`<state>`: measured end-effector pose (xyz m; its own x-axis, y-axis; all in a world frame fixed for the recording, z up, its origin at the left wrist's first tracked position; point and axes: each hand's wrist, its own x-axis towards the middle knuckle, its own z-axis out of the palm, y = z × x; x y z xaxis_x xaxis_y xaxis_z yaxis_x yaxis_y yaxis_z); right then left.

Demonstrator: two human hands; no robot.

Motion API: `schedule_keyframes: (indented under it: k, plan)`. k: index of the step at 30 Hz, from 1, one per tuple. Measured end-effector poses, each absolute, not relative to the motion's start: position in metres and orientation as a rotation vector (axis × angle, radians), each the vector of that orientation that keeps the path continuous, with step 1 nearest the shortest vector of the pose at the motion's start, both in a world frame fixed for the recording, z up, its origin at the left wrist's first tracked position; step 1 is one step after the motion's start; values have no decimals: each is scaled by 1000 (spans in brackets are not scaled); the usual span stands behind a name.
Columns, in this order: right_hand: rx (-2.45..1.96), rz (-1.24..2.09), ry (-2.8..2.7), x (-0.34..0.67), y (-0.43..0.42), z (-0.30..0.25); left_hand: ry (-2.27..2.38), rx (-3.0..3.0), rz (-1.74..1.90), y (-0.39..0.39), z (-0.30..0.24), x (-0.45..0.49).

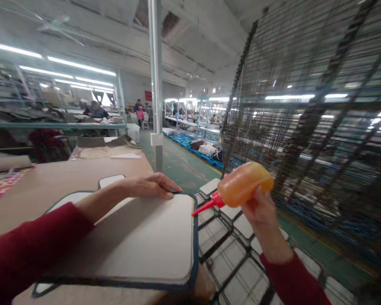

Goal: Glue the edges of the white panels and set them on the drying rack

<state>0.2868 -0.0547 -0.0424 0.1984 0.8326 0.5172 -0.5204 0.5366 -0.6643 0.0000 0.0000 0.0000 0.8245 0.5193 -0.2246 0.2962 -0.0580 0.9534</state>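
My right hand [260,205] is wrapped round an orange squeeze bottle [244,184], tilted with its red nozzle [208,206] pointing down to the left. The nozzle tip is at the right edge of a pale rounded panel [139,241] with a dark blue border. Across the panel's far edge lies my left hand [152,186], fingers stretched out toward the far right corner and touching it. More pale panels with dark borders, such as one [112,180] behind my left forearm, lie partly hidden under and beyond the first.
The panel lies over a tan table [123,166]. To the right, a rack of wire mesh [228,237] holds several pale panels, and tall mesh racks [273,106] rise behind it. A metal post [156,84] stands ahead beside a green aisle [180,163]. A person in a pink apron [140,113] is far off.
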Motion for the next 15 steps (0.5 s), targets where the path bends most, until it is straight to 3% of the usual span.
schedule_keyframes:
  k: [15]
  plan:
    - [-408, 972, -1037, 284, -60, -41, 807, 1481, 329, 2, -3, -1]
